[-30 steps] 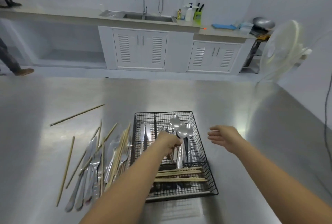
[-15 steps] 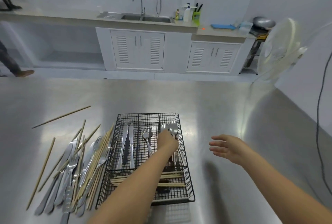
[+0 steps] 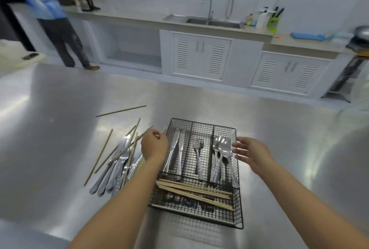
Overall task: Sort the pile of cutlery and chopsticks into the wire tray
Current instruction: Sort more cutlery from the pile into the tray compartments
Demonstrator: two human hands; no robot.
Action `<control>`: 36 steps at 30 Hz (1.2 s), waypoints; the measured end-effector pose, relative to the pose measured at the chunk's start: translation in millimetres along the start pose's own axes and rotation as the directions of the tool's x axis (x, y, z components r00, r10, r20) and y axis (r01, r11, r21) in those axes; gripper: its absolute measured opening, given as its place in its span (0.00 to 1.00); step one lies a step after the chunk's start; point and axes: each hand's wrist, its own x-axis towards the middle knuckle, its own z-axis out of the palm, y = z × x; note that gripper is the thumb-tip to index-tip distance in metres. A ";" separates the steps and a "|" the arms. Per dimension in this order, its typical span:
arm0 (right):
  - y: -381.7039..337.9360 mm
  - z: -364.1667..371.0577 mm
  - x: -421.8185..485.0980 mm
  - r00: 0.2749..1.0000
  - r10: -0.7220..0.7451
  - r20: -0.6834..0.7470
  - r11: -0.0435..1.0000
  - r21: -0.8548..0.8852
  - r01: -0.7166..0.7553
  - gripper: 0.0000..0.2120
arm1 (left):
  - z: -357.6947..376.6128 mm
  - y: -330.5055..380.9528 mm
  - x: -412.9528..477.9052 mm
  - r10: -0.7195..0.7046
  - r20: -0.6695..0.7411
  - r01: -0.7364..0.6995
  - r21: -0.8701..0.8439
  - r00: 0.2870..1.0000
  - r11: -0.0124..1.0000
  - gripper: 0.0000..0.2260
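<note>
A black wire tray stands on the steel table. It holds knives in its left slot, a fork in the middle, spoons on the right, and chopsticks across the near compartment. Left of the tray lies a mixed pile of cutlery and chopsticks. My left hand hovers over the pile's right edge beside the tray, fingers curled, holding nothing that I can see. My right hand is open at the tray's right rim, empty.
One chopstick lies alone beyond the pile. A person stands at the back counter on the left. A sink and white cabinets run along the far wall. The steel table extends to all sides.
My left hand has left the spoon slot and moved left to the pile, leaving the spoons in the tray. The view has swung left, bringing the person into sight.
</note>
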 end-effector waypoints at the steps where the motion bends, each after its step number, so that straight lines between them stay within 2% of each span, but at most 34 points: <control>1: 0.3 12.1 -1.8 1.000 -0.013 0.012 1.000 -0.003 0.013 0.03 | -12.5 -11.3 8.0 -0.019 -0.029 0.019 0.020 0.999 1.000 0.02; 4: 5.0 49.8 -10.2 0.998 -0.031 0.059 1.000 -0.004 0.031 0.04 | -50.6 -47.2 31.2 -0.091 -0.040 0.096 0.148 0.995 0.984 0.06; 8: 22.2 110.2 -28.7 0.988 0.002 0.154 0.999 -0.046 0.005 0.06 | -91.0 -89.6 59.6 -0.155 0.048 0.138 0.257 0.987 0.956 0.07; 11: 38.1 149.4 -48.3 0.951 0.099 0.292 0.971 -0.239 -0.028 0.10 | -100.0 -101.3 67.1 -0.163 0.197 0.083 0.363 0.967 0.928 0.09; 14: 57.3 203.7 -66.6 0.925 0.215 0.313 0.875 -0.483 -0.040 0.12 | -110.6 -105.9 79.8 -0.210 0.355 -0.006 0.521 0.911 0.854 0.19; 17: 76.1 247.1 -74.8 0.947 0.241 0.212 0.710 -0.704 -0.023 0.14 | -113.6 -105.1 95.9 -0.199 0.452 -0.103 0.561 0.870 0.821 0.23; 20: 89.7 273.6 -72.1 0.982 0.131 0.134 0.567 -0.823 0.036 0.19 | -112.7 -100.0 106.5 -0.220 0.561 -0.154 0.543 0.798 0.825 0.22; 22: 93.8 283.8 -67.9 0.994 0.044 0.104 0.492 -0.868 0.069 0.16 | -111.5 -100.7 111.7 -0.266 0.614 -0.140 0.531 0.743 0.836 0.21; 24: 95.7 289.8 -65.1 0.997 0.019 0.069 0.441 -0.896 0.054 0.16 | -109.4 -103.0 114.8 -0.313 0.661 -0.152 0.547 0.682 0.823 0.18; 25: 96.3 288.8 -62.8 0.998 0.028 0.050 0.438 -0.899 0.032 0.18 | -106.8 -103.0 113.9 -0.332 0.676 -0.149 0.549 0.658 0.822 0.16; 27: 98.4 290.3 -60.5 0.998 0.063 0.002 0.500 -0.865 -0.030 0.25 | -104.5 -103.1 116.4 -0.356 0.696 -0.129 0.540 0.624 0.831 0.14; 29: 98.3 291.7 -61.4 0.996 0.086 -0.030 0.552 -0.831 -0.072 0.28 | -102.2 -103.6 118.4 -0.373 0.695 -0.083 0.527 0.615 0.846 0.12; 32: 99.6 292.6 -59.1 0.994 0.077 -0.080 0.565 -0.818 -0.109 0.28 | -100.7 -103.2 116.8 -0.351 0.684 -0.047 0.491 0.640 0.870 0.10; 36: 101.3 294.2 -59.5 0.985 0.125 -0.118 0.602 -0.780 -0.170 0.20 | -103.2 -103.5 117.9 -0.346 0.693 -0.020 0.461 0.633 0.887 0.06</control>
